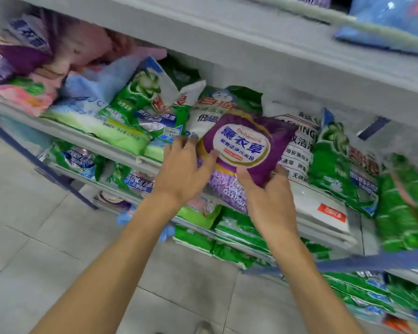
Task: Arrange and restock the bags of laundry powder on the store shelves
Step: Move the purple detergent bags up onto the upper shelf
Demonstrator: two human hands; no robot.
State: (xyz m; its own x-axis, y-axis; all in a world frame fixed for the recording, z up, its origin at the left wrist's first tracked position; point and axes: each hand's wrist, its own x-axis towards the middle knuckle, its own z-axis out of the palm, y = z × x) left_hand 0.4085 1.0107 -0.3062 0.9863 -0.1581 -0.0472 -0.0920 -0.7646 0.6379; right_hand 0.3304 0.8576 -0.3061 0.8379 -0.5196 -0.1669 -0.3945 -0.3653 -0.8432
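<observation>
Two hands hold our purple bag point(245, 145); left hand point(181, 169) and right hand point(269, 201) wrap its sides, probably to steady it on the shelf point(121, 143).

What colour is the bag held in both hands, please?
Purple bag, white round label; head view.

The lower half of a purple bag point(241, 150) disappears behind the hands, left point(181, 169) and right point(272, 201), whose fingertips curl out of sight beneath it. Left of the hands, pink bags point(34, 92) smear into blur. Right of them, green bags point(405, 208) blur and run off the frame edge.
</observation>
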